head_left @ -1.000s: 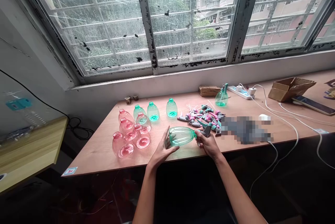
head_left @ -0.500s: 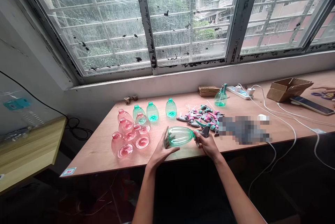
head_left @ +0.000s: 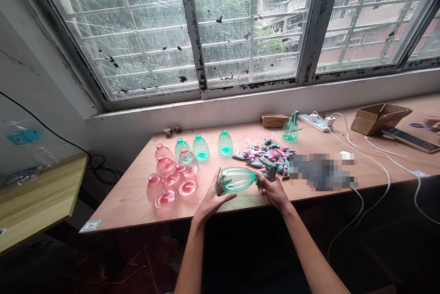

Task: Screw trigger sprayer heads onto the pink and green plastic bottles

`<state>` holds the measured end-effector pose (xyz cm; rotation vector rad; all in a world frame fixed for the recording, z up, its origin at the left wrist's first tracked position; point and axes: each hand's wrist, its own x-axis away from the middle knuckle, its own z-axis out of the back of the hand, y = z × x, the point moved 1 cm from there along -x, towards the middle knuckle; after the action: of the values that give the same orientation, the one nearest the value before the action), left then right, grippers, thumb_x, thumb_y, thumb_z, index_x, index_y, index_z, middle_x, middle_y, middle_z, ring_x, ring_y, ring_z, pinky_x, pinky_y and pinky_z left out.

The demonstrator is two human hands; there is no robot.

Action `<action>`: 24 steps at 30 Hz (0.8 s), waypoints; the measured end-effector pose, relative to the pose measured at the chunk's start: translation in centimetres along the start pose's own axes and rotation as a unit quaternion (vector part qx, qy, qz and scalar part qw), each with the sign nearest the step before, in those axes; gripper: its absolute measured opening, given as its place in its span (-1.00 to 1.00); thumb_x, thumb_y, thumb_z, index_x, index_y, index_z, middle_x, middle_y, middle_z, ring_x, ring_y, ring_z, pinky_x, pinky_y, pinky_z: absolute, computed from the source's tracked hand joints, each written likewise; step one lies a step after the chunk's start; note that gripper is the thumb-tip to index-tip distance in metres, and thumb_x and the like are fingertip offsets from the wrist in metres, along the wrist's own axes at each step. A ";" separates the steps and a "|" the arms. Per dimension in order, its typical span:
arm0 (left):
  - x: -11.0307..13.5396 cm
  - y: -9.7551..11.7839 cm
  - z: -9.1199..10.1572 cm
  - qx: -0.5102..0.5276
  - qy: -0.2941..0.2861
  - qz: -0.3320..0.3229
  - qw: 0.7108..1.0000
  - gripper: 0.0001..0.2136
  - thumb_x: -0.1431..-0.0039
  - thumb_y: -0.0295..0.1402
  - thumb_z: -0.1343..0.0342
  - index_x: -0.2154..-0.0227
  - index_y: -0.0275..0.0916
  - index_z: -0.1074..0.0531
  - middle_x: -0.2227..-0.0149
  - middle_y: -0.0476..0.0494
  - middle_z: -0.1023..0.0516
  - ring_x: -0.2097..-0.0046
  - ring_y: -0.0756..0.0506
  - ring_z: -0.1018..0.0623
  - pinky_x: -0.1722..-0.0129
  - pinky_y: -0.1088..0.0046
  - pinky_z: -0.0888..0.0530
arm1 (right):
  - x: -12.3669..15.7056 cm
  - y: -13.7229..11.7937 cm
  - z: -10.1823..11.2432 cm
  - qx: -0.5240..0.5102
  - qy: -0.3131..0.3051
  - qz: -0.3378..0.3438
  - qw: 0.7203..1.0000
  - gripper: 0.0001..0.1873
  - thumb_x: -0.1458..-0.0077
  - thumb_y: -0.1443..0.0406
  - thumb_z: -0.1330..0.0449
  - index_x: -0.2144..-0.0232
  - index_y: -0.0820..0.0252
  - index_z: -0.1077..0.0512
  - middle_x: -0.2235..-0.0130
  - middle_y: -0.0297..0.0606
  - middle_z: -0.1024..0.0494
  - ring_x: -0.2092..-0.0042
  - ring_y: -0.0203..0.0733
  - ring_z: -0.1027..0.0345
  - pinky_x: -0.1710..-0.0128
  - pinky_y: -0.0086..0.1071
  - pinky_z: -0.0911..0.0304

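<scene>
A clear green spray bottle (head_left: 238,179) lies sideways above the table's front edge, between my two hands. My left hand (head_left: 215,197) cups its base, the fingers behind it and the thumb stretched out below. At the neck, my right hand (head_left: 273,188) has its fingers closed round the trigger sprayer (head_left: 271,173), whose dark lever sticks up past them. Part of the neck is hidden by those fingers. Just behind lies a pile of pink, green and grey trigger sprayers (head_left: 268,152), some with white tubes.
Several pink bottles (head_left: 161,191) and green bottles (head_left: 200,147) stand to the left, without sprayers. A green bottle with a sprayer (head_left: 290,129) stands at the back. Rightward are a power strip (head_left: 316,122), white cables, a cardboard box (head_left: 380,117), a phone (head_left: 410,139) and another person's hand (head_left: 432,122).
My hands and the bottle hold almost the same pose. The whole view has shifted slightly. At the far right, the other person's hand has moved a little.
</scene>
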<state>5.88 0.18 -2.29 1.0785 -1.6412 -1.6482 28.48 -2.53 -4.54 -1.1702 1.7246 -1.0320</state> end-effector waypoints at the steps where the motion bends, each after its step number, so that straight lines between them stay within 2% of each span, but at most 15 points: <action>1: 0.0 0.2 0.0 -0.005 0.005 0.000 1.000 -0.08 -0.05 -0.30 -0.35 -0.37 0.00 0.09 -0.33 -0.29 -0.19 -0.29 -0.31 -0.33 -0.29 -0.05 -0.21 | 0.0 0.0 0.0 0.001 -0.001 0.000 1.000 -0.57 0.05 0.01 -0.40 0.32 0.16 -0.39 0.59 -0.42 -0.43 0.68 -0.38 -0.16 0.76 -0.52 0.04; 4: 0.0 0.7 -0.2 -0.022 0.001 -0.005 1.000 -0.29 -0.14 -0.26 -0.28 -0.31 -0.13 -0.13 -0.25 -0.31 -0.34 -0.25 -0.31 -0.38 -0.29 -0.03 -0.23 | 0.0 -0.1 0.0 0.000 0.001 -0.001 1.000 -0.54 0.08 -0.01 -0.41 0.31 0.17 -0.39 0.59 -0.42 -0.43 0.69 -0.37 -0.16 0.77 -0.50 0.04; 6: 0.0 0.8 -0.2 -0.027 -0.007 -0.006 1.000 -0.29 -0.11 -0.29 -0.31 -0.30 -0.13 -0.15 -0.25 -0.29 -0.35 -0.26 -0.31 -0.36 -0.30 0.00 -0.22 | 0.0 -0.1 0.0 -0.004 0.004 0.001 1.000 -0.54 0.08 -0.02 -0.41 0.32 0.16 -0.38 0.59 -0.42 -0.42 0.69 -0.38 -0.15 0.78 -0.51 0.06; 10: 0.0 0.3 0.0 -0.013 -0.013 -0.002 1.000 -0.03 -0.02 -0.36 -0.37 -0.38 0.02 0.13 -0.34 -0.25 -0.19 -0.34 -0.28 -0.25 -0.32 0.04 -0.18 | -0.1 0.0 0.1 -0.008 0.003 0.008 1.000 -0.57 0.05 -0.02 -0.39 0.36 0.17 -0.39 0.59 -0.42 -0.42 0.70 -0.42 -0.11 0.77 -0.52 0.07; 12: 0.0 0.1 0.0 -0.006 -0.013 0.006 1.000 0.02 -0.02 -0.36 -0.37 -0.39 0.00 0.23 -0.34 -0.28 -0.19 -0.33 -0.27 -0.27 -0.31 0.03 -0.18 | -0.1 0.0 0.0 -0.006 -0.001 0.008 1.000 -0.57 0.04 -0.01 -0.39 0.34 0.17 -0.40 0.58 -0.41 -0.44 0.71 -0.42 -0.12 0.77 -0.51 0.07; 14: 0.1 0.3 -0.1 -0.005 0.000 0.015 1.000 0.01 -0.04 -0.32 -0.36 -0.39 -0.04 0.24 -0.34 -0.31 -0.19 -0.30 -0.28 -0.31 -0.31 0.02 -0.20 | 0.0 0.1 0.0 -0.004 -0.003 0.007 1.000 -0.57 0.04 0.00 -0.39 0.34 0.17 -0.40 0.58 -0.40 -0.45 0.71 -0.41 -0.13 0.77 -0.51 0.07; 15: 0.1 0.5 -0.1 -0.010 0.007 0.017 1.000 -0.03 -0.06 -0.29 -0.34 -0.39 -0.07 0.19 -0.33 -0.33 -0.20 -0.29 -0.29 -0.33 -0.30 0.02 -0.21 | 0.0 0.1 0.0 -0.003 -0.003 0.008 1.000 -0.57 0.05 -0.01 -0.39 0.34 0.17 -0.40 0.58 -0.40 -0.46 0.71 -0.40 -0.13 0.78 -0.51 0.08; 18: 0.1 1.2 -0.3 -0.038 0.006 0.007 0.999 -0.28 -0.14 -0.23 -0.28 -0.31 -0.19 -0.12 -0.24 -0.33 -0.35 -0.24 -0.31 -0.39 -0.30 0.02 -0.22 | 0.0 0.1 0.0 0.004 -0.005 0.013 1.000 -0.57 0.06 -0.02 -0.39 0.36 0.18 -0.41 0.59 -0.39 -0.46 0.72 -0.41 -0.09 0.78 -0.50 0.11; 20: 0.2 1.4 -0.4 -0.046 0.000 -0.003 0.999 -0.32 -0.13 -0.27 -0.29 -0.28 -0.18 -0.18 -0.22 -0.29 -0.38 -0.26 -0.30 -0.37 -0.30 0.04 -0.23 | 0.0 0.1 0.0 0.010 -0.007 0.016 1.000 -0.57 0.05 -0.02 -0.39 0.36 0.19 -0.42 0.60 -0.38 -0.46 0.73 -0.42 -0.06 0.78 -0.49 0.13; 24: 0.3 0.9 -0.2 -0.017 -0.001 -0.016 1.000 -0.09 -0.06 -0.38 -0.33 -0.37 -0.02 0.08 -0.34 -0.23 -0.20 -0.32 -0.27 -0.27 -0.31 0.08 -0.21 | 0.1 0.1 0.0 0.018 -0.012 0.018 1.000 -0.57 0.04 -0.03 -0.38 0.37 0.19 -0.43 0.60 -0.37 -0.46 0.72 -0.40 -0.08 0.78 -0.49 0.12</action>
<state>5.78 -0.22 -1.45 1.0910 -1.6008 -1.6913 28.49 -2.58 -4.62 -1.1211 1.6952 -1.0202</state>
